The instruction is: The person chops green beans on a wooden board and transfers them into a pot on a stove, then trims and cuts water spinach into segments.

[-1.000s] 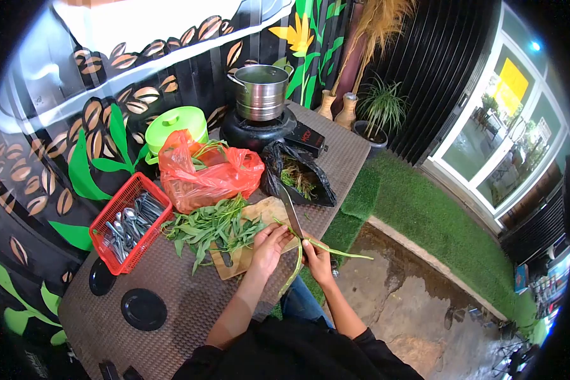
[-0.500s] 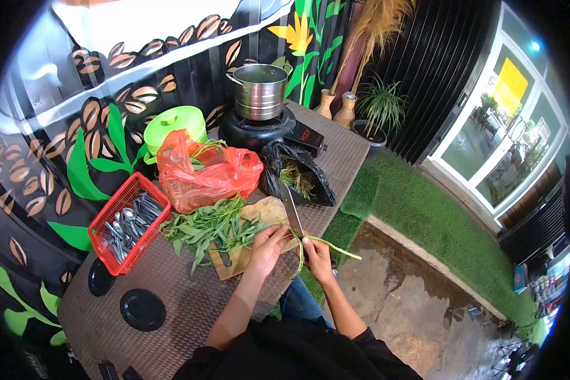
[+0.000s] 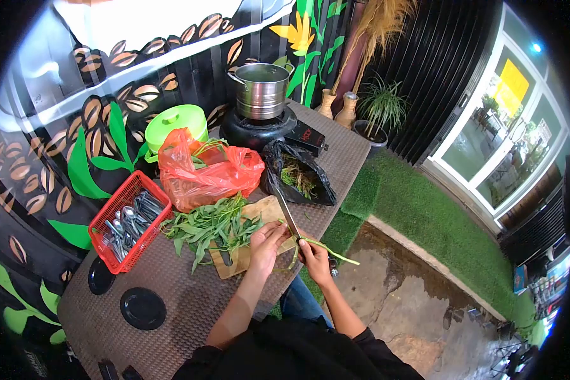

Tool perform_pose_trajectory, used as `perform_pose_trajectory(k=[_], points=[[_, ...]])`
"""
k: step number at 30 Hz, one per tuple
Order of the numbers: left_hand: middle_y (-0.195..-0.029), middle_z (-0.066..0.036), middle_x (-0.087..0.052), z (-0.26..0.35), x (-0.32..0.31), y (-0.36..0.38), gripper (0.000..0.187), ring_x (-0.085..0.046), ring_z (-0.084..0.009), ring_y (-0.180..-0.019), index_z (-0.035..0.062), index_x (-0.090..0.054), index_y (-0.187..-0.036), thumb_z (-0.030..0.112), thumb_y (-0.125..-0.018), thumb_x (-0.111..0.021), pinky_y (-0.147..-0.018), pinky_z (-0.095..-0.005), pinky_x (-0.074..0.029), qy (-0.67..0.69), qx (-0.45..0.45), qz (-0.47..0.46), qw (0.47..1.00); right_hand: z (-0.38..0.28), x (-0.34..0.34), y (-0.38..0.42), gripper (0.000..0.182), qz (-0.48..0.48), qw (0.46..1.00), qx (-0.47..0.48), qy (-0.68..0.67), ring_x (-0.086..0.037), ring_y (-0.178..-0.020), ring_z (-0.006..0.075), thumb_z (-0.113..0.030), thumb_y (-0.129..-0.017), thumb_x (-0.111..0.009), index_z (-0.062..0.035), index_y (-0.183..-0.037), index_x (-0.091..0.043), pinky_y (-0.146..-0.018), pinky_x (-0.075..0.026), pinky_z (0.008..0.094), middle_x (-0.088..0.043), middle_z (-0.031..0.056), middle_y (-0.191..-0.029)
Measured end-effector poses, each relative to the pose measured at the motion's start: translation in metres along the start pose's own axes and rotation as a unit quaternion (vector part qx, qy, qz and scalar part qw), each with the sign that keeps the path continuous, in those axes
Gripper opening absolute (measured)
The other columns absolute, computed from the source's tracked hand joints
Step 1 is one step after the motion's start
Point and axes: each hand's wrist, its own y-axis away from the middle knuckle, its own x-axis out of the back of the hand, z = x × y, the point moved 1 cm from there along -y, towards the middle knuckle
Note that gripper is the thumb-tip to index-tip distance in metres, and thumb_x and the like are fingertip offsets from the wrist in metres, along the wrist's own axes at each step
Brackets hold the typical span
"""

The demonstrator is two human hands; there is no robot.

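My right hand (image 3: 315, 261) is wrapped around the handle of a knife (image 3: 287, 215), its blade pointing up and away from me. Green vegetable stems (image 3: 337, 254) cross at this hand; one sticks out to the right, another hangs down between my hands. My left hand (image 3: 266, 247) pinches a stem close to the blade, over the near right edge of a wooden cutting board (image 3: 267, 208). Leafy greens (image 3: 212, 227) lie heaped on the board and spill off its left side. My fingers partly hide where the stems meet the knife.
Behind the board sit a red plastic bag (image 3: 202, 174) and a black bag (image 3: 320, 183) holding plant scraps. A steel pot (image 3: 261, 95) stands on a portable stove (image 3: 250, 132). To the left are a red cutlery basket (image 3: 117, 206), a green lidded pot (image 3: 176, 123) and black discs (image 3: 142, 309).
The knife and my right hand have shifted slightly left, the blade leaning more across. The hanging stem has swung left. Leaves near my left fingers have moved away from them.
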Motion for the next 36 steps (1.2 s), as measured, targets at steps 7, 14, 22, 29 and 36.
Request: perform_pose_trajectory(k=[7,14,22,29,36], points=[[-0.092,-0.012,-0.064,0.001,0.003,-0.002,0.014,-0.063,-0.0181,-0.083,-0.0031,-0.056,-0.095,0.003,-0.084,-0.061,-0.078,-0.0277,-0.052,-0.008,0.013,-0.009,1.0,-0.007,0.0,-0.001,0.032,-0.003,1.0,-0.004,-0.019,-0.033,-0.054,0.0036,-0.016,-0.094,-0.048,-0.0046,-0.124,-0.053,-0.048,-0.026,0.0197,-0.038,-0.0066,-0.064],[-0.092,-0.011,-0.064,0.001,0.006,-0.002,0.012,-0.063,-0.017,-0.083,-0.0026,-0.057,-0.094,0.004,-0.085,-0.061,-0.077,-0.0263,-0.052,-0.021,0.011,-0.025,0.999,-0.005,-0.005,-0.004,0.032,-0.019,0.999,-0.003,-0.051,-0.033,-0.054,0.0039,-0.016,-0.094,-0.049,-0.0038,-0.123,-0.053,-0.048,-0.027,0.02,-0.039,-0.006,-0.064],[-0.09,-0.01,-0.064,0.009,0.007,-0.001,0.015,-0.063,-0.016,-0.083,-0.005,-0.059,-0.095,0.007,-0.087,-0.059,-0.077,-0.0247,-0.051,-0.086,0.005,0.003,0.996,-0.005,-0.004,-0.006,0.032,-0.015,0.999,-0.005,-0.027,-0.033,-0.054,0.0041,-0.015,-0.094,-0.049,-0.0041,-0.123,-0.053,-0.047,-0.027,0.0204,-0.04,-0.005,-0.064],[-0.089,-0.01,-0.064,0.007,0.005,-0.001,0.017,-0.062,-0.0143,-0.08,-0.0061,-0.062,-0.093,0.009,-0.087,-0.059,-0.076,-0.025,-0.05,-0.055,0.01,0.004,0.998,-0.007,-0.005,-0.009,0.033,-0.035,0.999,0.009,-0.026,-0.032,-0.054,0.0041,-0.014,-0.094,-0.048,-0.0065,-0.125,-0.052,-0.048,-0.026,0.0201,-0.039,-0.0055,-0.064],[-0.081,-0.008,-0.066,0.009,0.006,-0.002,0.016,-0.061,-0.0103,-0.075,-0.0055,-0.065,-0.088,0.01,-0.085,-0.061,-0.068,-0.0207,-0.046,-0.19,-0.04,0.022,0.981,-0.001,-0.002,-0.01,0.032,-0.029,0.999,0.021,0.013,-0.032,-0.055,0.0037,-0.015,-0.094,-0.048,-0.0082,-0.125,-0.054,-0.048,-0.026,0.0199,-0.04,-0.0056,-0.065]])
